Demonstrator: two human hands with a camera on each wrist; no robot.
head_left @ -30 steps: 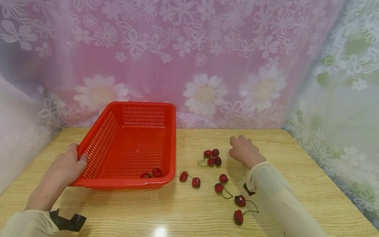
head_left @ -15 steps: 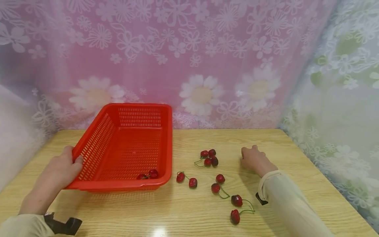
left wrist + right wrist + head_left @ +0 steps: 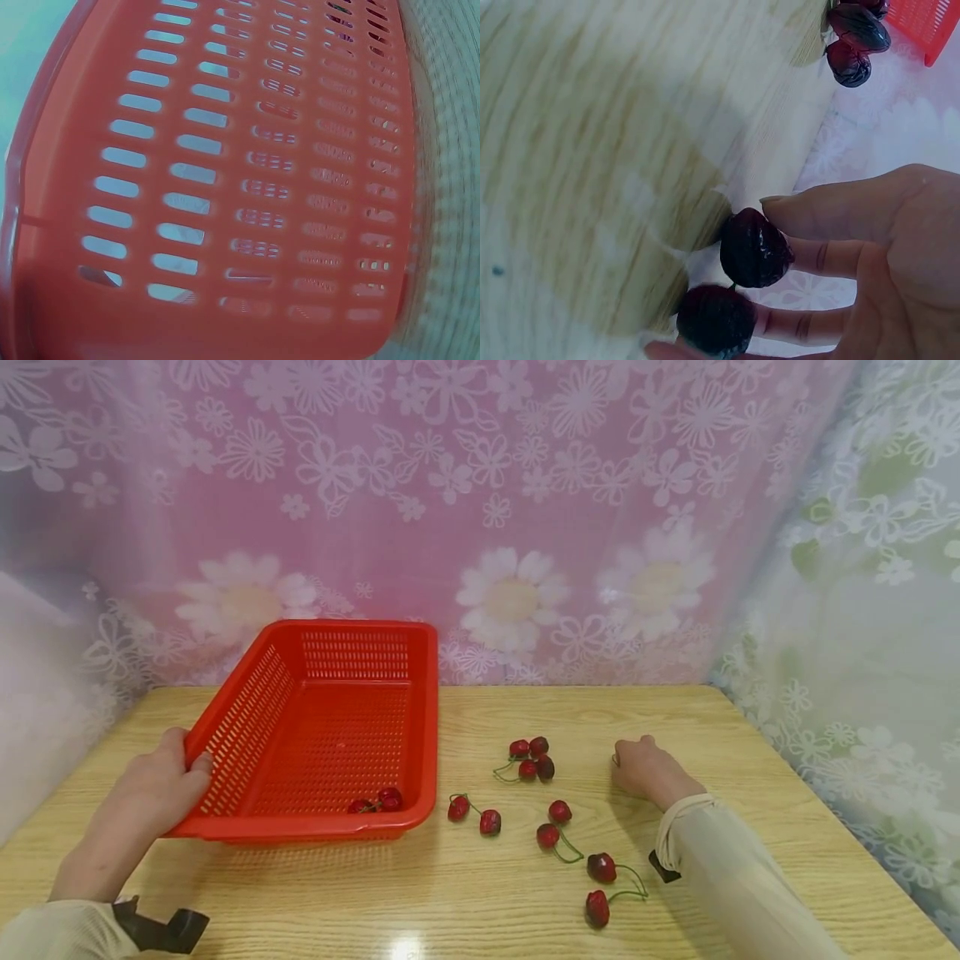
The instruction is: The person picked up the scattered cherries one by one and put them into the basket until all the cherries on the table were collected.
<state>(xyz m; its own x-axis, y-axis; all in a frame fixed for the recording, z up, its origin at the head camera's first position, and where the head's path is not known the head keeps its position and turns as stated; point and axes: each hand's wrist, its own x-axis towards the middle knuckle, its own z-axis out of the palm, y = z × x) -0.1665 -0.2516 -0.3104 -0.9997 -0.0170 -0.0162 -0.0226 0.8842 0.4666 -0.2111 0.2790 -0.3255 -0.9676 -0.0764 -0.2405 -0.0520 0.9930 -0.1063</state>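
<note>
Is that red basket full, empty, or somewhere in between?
Nearly empty: in the head view, the red basket shows two cherries in its near right corner, partly behind the rim; the rest of its visible floor is bare.

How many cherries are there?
14: two cherries in the basket, two beside it, four farther back, two in front of those, two nearest the camera, two in the right hand. More may be hidden.

Red rectangular perforated plastic basket (image 3: 431,718): smooth, semi-gloss. Beneath it I note a pale yellow wood-grain tabletop (image 3: 480,893), smooth and glossy. Right of the basket, dark-red round cherries (image 3: 602,867): shiny, slightly wrinkled. Behind it, pink flower-printed hanging sheet (image 3: 375,560): faint sheen; cloth or film, I cannot tell. Right of the basket, cream long sleeve (image 3: 750,877): matt cloth.
</note>
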